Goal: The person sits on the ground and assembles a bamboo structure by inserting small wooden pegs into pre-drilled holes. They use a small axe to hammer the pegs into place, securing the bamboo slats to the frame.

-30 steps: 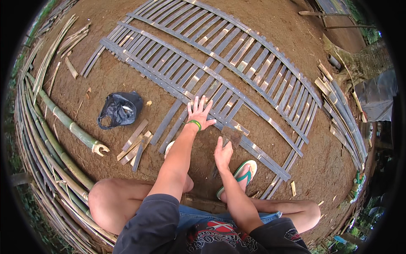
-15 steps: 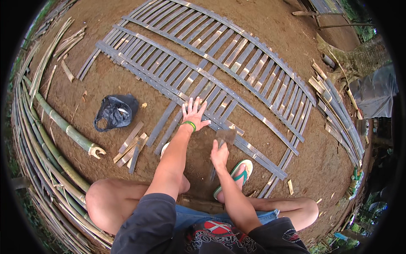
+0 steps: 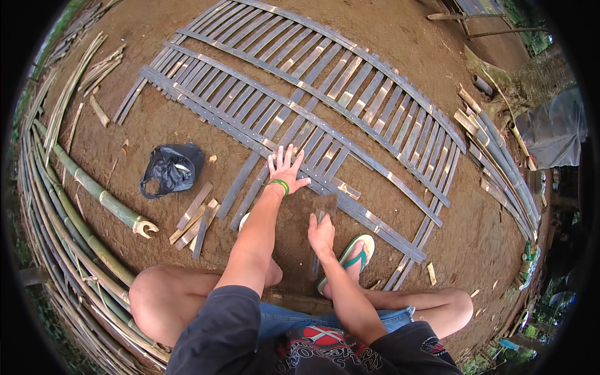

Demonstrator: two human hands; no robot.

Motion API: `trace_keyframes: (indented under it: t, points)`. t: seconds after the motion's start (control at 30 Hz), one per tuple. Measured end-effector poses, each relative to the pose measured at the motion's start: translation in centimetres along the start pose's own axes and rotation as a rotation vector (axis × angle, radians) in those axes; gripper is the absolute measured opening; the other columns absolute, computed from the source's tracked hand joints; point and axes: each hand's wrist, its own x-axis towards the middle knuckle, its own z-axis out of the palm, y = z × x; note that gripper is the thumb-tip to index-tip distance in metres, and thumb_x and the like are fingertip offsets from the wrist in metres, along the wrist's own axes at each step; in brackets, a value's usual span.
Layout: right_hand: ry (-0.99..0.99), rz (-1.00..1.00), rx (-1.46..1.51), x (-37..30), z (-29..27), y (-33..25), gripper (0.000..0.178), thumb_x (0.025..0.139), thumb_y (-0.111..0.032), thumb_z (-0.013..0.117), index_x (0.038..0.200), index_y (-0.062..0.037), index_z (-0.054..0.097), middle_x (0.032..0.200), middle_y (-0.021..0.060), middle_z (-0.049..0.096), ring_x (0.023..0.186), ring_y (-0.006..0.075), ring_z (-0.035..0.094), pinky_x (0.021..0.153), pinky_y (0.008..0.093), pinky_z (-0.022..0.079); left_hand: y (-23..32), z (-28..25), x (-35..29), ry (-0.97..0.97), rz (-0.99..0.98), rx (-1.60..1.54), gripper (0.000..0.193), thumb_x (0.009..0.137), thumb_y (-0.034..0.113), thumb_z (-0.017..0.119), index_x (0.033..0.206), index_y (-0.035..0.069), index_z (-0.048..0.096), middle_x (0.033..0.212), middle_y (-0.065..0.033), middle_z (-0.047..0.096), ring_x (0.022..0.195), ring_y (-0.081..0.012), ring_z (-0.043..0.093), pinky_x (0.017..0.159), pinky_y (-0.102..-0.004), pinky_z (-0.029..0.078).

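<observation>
A slatted panel of dark bamboo strips (image 3: 375, 164) lies on the ground before me, its long rails crossed by many short slats. My left hand (image 3: 287, 170) is spread flat on the nearest rail (image 3: 369, 217), pressing where slats meet it. A green band circles that wrist. Just right of it, my right hand (image 3: 321, 234) is closed around the handle of a hatchet-like tool (image 3: 325, 202). Its broad brownish head is blurred and close to the rail; I cannot tell whether they touch. The handle runs down below my fist.
Short bamboo offcuts (image 3: 195, 224) and a black plastic bag (image 3: 172, 170) lie to the left. A thick green bamboo pole (image 3: 103, 197) and several long poles (image 3: 69, 250) curve along the left side. Split bamboo (image 3: 500, 159) is stacked at right. My sandalled foot (image 3: 355, 261) is beside the tool.
The tool's head has shifted slightly left and down, with my right hand moving a little the same way. My left hand stays flat on the rail.
</observation>
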Motion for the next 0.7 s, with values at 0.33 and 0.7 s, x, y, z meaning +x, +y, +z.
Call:
trace_keyframes:
  t: [0.33,0.7]
  points:
    - [-0.013,-0.037,-0.045,2.3,-1.5,-0.4,0.044,0.098,-0.037,0.06,0.109,0.0052,0.063,0.095,0.0351,0.068,0.096,0.0522,0.066,0.086,0.0559,0.052,0.3,-0.4,0.0,0.0,-0.001,0.0,0.104,0.085,0.067,0.066,0.165,0.03,0.011,0.172,-0.0109,-0.004,0.156,-0.0396,-0.008,0.121,-0.0649,-0.003]
    - [-0.022,-0.041,-0.119,2.9,-1.1,-1.4,0.042,0.099,-0.035,0.059,0.108,0.0056,0.061,0.092,0.0346,0.068,0.092,0.0528,0.066,0.083,0.0567,0.053,0.3,-0.3,0.2,0.012,0.009,-0.001,0.105,0.084,0.069,0.066,0.165,0.029,0.011,0.172,-0.0117,-0.005,0.156,-0.0403,-0.009,0.121,-0.0659,-0.003]
